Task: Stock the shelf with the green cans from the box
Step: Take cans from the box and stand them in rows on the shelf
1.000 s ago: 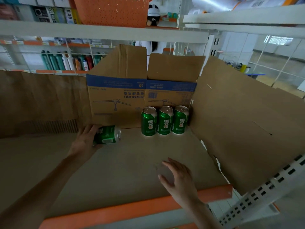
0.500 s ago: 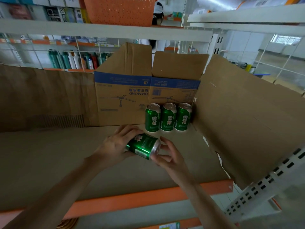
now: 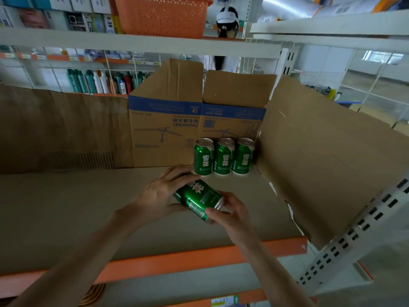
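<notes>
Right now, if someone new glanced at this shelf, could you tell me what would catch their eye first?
Probably the green can, tilted on its side mid-frame, gripped by the left hand and pinched at its silver end by the right hand. Behind it, three green cans stand upright in a row in front of the cardboard box. An orange basket sits on the shelf above.

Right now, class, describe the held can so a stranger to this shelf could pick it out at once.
Find the shelf with the orange front edge and the cardboard box at its back. Three green cans stand upright before the box; nearer, a fourth can is held between the left hand and right hand. It alone is tipped on its side.
</notes>
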Demonstrator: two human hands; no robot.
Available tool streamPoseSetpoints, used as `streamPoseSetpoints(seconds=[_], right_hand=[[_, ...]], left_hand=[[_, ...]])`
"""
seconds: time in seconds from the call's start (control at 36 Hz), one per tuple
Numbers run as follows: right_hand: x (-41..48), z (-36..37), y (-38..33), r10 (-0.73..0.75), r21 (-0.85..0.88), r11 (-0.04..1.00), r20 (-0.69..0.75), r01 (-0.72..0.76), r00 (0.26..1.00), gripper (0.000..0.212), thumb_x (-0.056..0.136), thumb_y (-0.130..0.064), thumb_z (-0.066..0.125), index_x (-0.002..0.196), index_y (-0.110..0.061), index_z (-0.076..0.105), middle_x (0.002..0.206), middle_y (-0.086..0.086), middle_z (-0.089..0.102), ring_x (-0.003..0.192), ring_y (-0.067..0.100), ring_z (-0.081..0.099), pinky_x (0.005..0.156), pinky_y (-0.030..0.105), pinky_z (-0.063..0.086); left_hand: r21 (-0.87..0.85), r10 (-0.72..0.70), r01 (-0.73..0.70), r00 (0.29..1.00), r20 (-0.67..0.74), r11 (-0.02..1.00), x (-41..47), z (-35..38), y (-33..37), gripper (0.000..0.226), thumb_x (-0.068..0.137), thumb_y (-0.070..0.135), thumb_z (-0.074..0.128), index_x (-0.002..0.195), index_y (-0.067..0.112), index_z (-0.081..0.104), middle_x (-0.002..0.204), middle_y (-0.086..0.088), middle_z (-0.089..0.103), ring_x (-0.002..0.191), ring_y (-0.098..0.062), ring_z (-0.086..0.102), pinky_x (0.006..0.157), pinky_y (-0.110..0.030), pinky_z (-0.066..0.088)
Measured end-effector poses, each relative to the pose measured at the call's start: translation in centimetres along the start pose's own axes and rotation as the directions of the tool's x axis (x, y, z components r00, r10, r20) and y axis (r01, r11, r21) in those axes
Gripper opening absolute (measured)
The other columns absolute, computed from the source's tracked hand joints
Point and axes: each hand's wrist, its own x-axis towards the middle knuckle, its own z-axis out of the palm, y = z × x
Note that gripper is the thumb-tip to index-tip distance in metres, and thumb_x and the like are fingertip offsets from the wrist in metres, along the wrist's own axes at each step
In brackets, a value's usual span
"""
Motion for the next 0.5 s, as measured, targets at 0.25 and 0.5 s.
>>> streamPoseSetpoints(seconds=[0.25, 0.5], right_hand=[[-0.8, 0.0, -0.2, 0.017, 0.131, 0.991, -0.041, -0.011, 0.999, 0.05, 0.058, -0.021, 0.073, 0.104, -0.008, 0.058, 0.1, 0.012, 0.064, 0.085, 0.021, 0.066, 0.058, 0.023, 0.055], [-1.1, 0.6, 0.0, 0.025, 0.25, 0.968, -0.002, -0.024, 1.0, 0.062, 0.054, -0.034, 0.074, 0.109, -0.009, 0.058, 0.11, 0.018, 0.064, 0.096, 0.026, 0.068, 0.067, 0.03, 0.056]], left_hand=[[-0.69, -0.486, 0.384, 0.872, 0.054, 0.614, -0.4, 0.0, 2.7, 0.099, 0.046, 0.068, 0.078, 0.131, 0.039, 0.034, 0.127, 0.024, 0.046, 0.118, 0.01, 0.045, 0.085, -0.009, 0.045], [-0.922, -0.588, 0.353, 0.784, 0.198, 0.16, 0.3, 0.0, 4.3, 0.105, 0.046, 0.053, 0.087, 0.135, 0.018, 0.043, 0.12, -0.004, 0.064, 0.109, -0.022, 0.062, 0.079, -0.032, 0.055]])
